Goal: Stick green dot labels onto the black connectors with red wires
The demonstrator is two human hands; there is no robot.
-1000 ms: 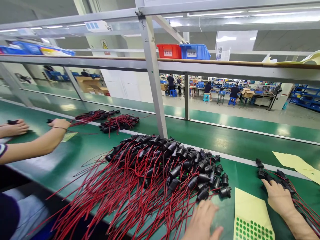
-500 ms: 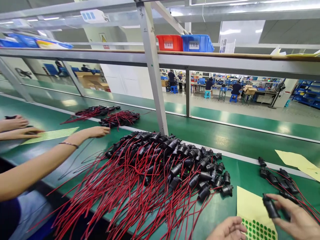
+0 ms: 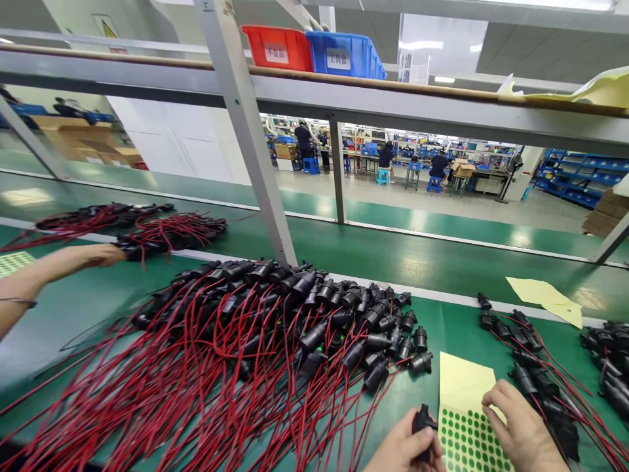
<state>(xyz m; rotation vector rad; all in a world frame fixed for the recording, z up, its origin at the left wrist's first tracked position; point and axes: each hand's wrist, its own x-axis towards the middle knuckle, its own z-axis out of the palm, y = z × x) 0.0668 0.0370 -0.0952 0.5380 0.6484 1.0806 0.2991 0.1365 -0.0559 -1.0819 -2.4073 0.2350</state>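
Observation:
A black cylindrical socket-like part [image 3: 423, 423] stands in the grip of my left hand [image 3: 403, 447], its narrower end up. My right hand [image 3: 523, 426] is over the right edge of a pale yellow sheet [image 3: 466, 377] bearing rows of round green stickers [image 3: 466, 436]. Its thumb and forefinger are pinched together; whether a sticker is between them is too small to tell. Left of the sheet lies a large heap of similar black parts [image 3: 339, 298] with long red wires [image 3: 196, 380]. Several more black parts [image 3: 540, 383] lie right of my right hand.
Another person's hand [image 3: 105, 254] touches a bundle of wired parts [image 3: 171, 231] at the left. Yellow paper [image 3: 543, 298] lies at the back right. A metal post [image 3: 250, 137] rises behind the heap. Red [image 3: 278, 49] and blue [image 3: 344, 56] bins sit on the shelf.
The view has swung right. A black part was in my right hand; now my left hand holds one and the right pinches over the sheet. The other person's hand has reached the bundle.

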